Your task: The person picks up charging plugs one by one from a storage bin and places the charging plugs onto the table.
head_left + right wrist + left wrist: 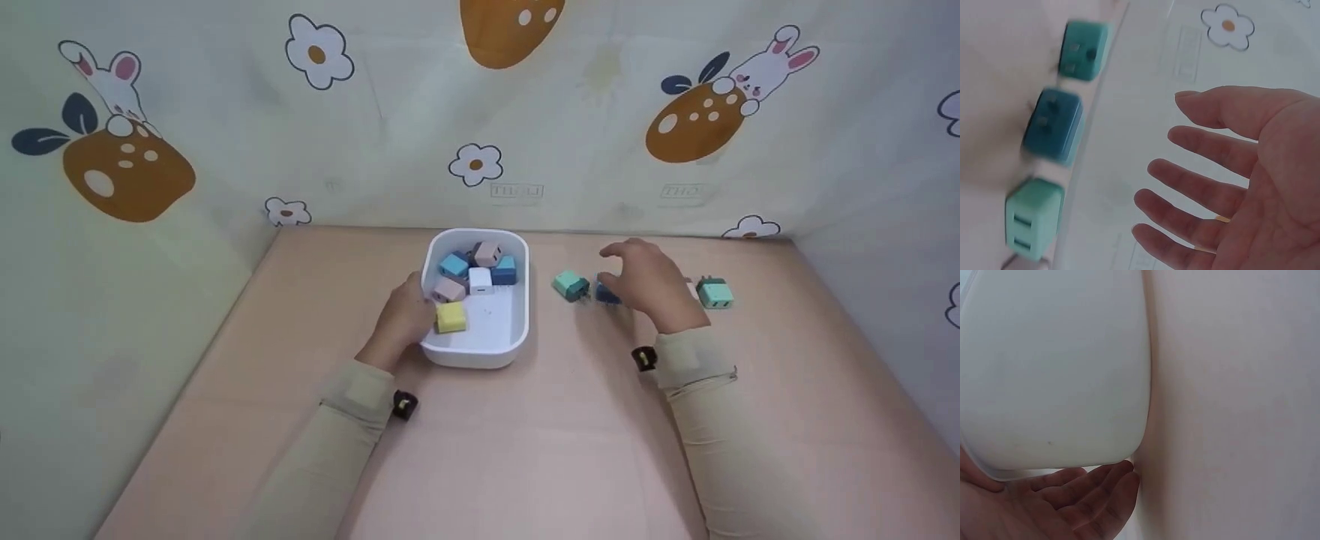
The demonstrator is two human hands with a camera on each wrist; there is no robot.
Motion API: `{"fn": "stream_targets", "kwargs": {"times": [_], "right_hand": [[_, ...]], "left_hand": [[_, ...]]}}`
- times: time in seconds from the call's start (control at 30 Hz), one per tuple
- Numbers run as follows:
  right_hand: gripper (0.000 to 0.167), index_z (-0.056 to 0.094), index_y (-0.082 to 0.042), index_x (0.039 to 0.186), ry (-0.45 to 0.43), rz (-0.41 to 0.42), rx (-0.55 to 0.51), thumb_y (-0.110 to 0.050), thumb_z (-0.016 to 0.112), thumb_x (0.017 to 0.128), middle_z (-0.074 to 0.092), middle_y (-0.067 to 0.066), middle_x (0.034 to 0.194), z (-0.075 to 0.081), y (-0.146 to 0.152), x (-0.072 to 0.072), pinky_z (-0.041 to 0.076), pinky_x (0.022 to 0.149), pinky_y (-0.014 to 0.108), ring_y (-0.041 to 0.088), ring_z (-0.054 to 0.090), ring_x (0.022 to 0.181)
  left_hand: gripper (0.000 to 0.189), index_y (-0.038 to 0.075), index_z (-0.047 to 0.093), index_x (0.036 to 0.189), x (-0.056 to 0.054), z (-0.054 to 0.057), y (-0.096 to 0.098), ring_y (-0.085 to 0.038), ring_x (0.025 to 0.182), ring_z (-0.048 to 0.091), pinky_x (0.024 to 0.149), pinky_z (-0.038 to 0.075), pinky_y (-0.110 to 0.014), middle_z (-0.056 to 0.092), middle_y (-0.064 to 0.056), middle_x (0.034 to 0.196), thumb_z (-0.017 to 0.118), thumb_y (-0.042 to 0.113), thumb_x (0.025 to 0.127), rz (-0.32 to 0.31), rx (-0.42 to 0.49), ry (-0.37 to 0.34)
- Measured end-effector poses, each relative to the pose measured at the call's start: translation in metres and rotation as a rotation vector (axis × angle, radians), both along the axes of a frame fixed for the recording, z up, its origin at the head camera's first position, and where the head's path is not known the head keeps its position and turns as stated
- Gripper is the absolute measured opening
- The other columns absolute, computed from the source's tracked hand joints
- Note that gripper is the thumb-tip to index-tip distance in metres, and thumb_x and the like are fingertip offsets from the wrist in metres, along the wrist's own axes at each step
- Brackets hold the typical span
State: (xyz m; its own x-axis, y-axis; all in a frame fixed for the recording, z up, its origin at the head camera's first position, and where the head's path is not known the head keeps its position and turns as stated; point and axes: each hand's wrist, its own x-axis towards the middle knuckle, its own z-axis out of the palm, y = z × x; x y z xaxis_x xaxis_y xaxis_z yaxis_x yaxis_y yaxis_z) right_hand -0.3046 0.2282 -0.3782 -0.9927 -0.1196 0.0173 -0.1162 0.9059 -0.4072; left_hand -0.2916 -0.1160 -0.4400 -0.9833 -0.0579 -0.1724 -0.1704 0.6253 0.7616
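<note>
bin [519, 330] left, chargers [480, 279] in it | three loose chargers [570, 285] right of bin

a pale pink table surface [525, 450] is enclosed on three sides by a printed backdrop [390, 135], on which rabbits, white flowers and orange spotted shapes are shown. a small black device [405, 405] is seen at a sleeve cuff.

white oval tub [517, 330] of coloured charger cubes, dark blue charger cube [606, 294] on table between two teal ones
</note>
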Motion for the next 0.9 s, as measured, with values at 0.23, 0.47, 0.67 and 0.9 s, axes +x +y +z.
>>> {"fn": "stream_targets", "kwargs": {"times": [0.23, 0.47, 0.67, 0.9], "right_hand": [[0.045, 0.067, -0.005, 0.141, 0.049, 0.050, 0.005, -0.018, 0.075, 0.099, 0.058, 0.020, 0.149, 0.001, -0.046, 0.002, 0.048, 0.113, 0.060, 0.041, 0.055, 0.136], [0.045, 0.071, -0.007, 0.137, 0.084, 0.143, 0.044, -0.020, 0.081, 0.095, 0.064, 0.017, 0.143, 0.003, -0.093, 0.003, 0.051, 0.112, 0.057, 0.038, 0.059, 0.132], [0.050, 0.072, -0.011, 0.138, 0.086, 0.275, 0.107, -0.028, 0.086, 0.092, 0.067, 0.012, 0.137, -0.004, -0.127, 0.006, 0.053, 0.111, 0.050, 0.032, 0.063, 0.126], [0.051, 0.072, -0.015, 0.138, 0.106, 0.430, 0.156, -0.032, 0.086, 0.092, 0.064, 0.008, 0.148, -0.017, -0.155, 0.013, 0.047, 0.118, 0.047, 0.030, 0.057, 0.139]], "left_hand": [[0.056, 0.004, 0.033, 0.164, -0.001, 0.000, -0.002, -0.039, 0.151, 0.043, 0.124, 0.036, -0.055, 0.044, -0.019, 0.165, 0.043, 0.004, 0.109, -0.019, -0.009, 0.019], [0.055, -0.002, 0.038, 0.160, 0.000, -0.001, -0.005, -0.040, 0.147, 0.048, 0.123, 0.038, -0.056, 0.050, -0.023, 0.159, 0.042, 0.002, 0.105, -0.048, -0.039, 0.085], [0.056, 0.000, 0.035, 0.162, -0.001, 0.000, -0.005, -0.040, 0.149, 0.046, 0.123, 0.037, -0.055, 0.047, -0.022, 0.162, 0.043, 0.002, 0.106, -0.029, -0.020, 0.050], [0.056, -0.002, 0.035, 0.161, -0.001, -0.001, -0.005, -0.039, 0.146, 0.050, 0.122, 0.040, -0.054, 0.048, -0.023, 0.160, 0.044, 0.001, 0.105, -0.040, -0.023, 0.060]]}}
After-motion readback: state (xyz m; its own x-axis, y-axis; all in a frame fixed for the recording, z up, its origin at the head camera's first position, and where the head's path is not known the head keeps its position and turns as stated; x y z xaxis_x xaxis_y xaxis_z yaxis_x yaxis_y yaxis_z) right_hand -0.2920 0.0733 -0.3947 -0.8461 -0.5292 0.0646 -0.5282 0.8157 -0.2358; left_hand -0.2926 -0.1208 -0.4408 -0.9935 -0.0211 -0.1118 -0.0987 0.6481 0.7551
